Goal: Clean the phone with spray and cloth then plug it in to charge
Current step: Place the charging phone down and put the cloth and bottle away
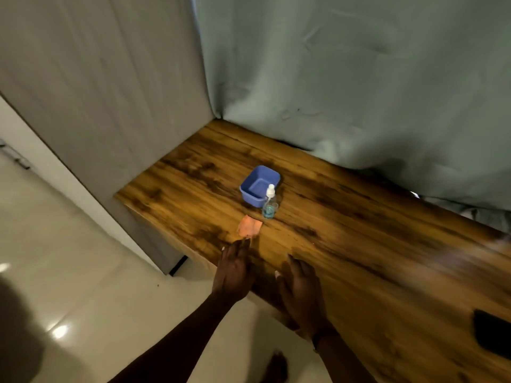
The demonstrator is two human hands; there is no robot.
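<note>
A black phone (493, 334) lies flat at the right edge of the view on the wooden table (345, 225). A clear spray bottle (269, 201) with a white cap and blue liquid stands upright near the table's middle. An orange cloth (249, 226) lies just in front of the bottle. My left hand (233, 269) hovers flat and empty over the table's near edge, its fingertips close to the cloth. My right hand (300, 290) is beside it, also flat and empty, fingers apart. No charging cable is in view.
A blue plastic tub (259, 185) sits right behind the bottle. A pale green curtain (359, 78) hangs along the table's far side, and a grey wall panel (105, 92) closes the left end. Glossy floor tiles (69, 272) lie below left.
</note>
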